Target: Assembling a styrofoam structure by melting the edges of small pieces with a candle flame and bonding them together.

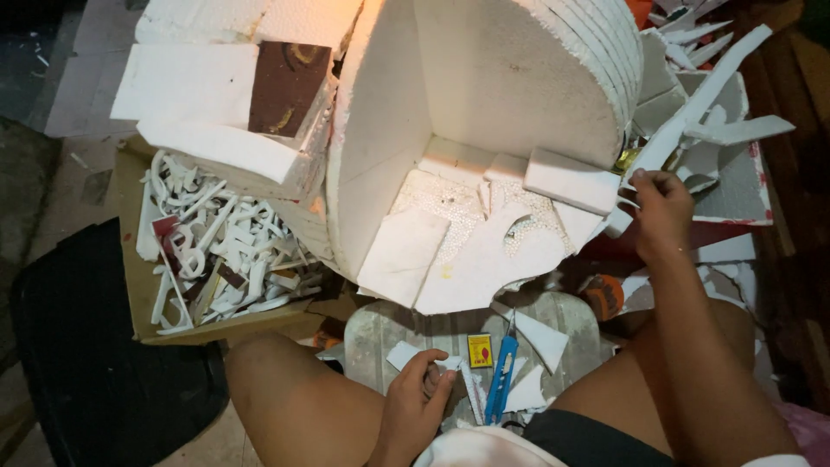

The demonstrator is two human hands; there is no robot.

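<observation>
Left hand (pixel 415 393) pinches a small foam scrap (pixel 406 354) beside the blue cutter (pixel 501 378); right hand (pixel 661 212) grips a foam strip (pixel 692 112) (far right of cutter). Hold each flat, firm.

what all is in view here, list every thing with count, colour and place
large foam structure: one, white, top centre, curved and hollow
flat foam pieces: several, white, lying at the structure's base
foam slabs: a few, white, stacked top left
brown panel: one, dark brown, on the stacked slabs
cardboard tray: one, tan, left, filled with many white foam offcuts
foam scraps: many, white, top right
utility knife: one, blue, on the pale stool between the knees
small box: one, yellow, beside the knife
black bag: one, bottom left
left hand: fingers on a white foam bit
right hand: fingers on a foam scrap at right
</observation>
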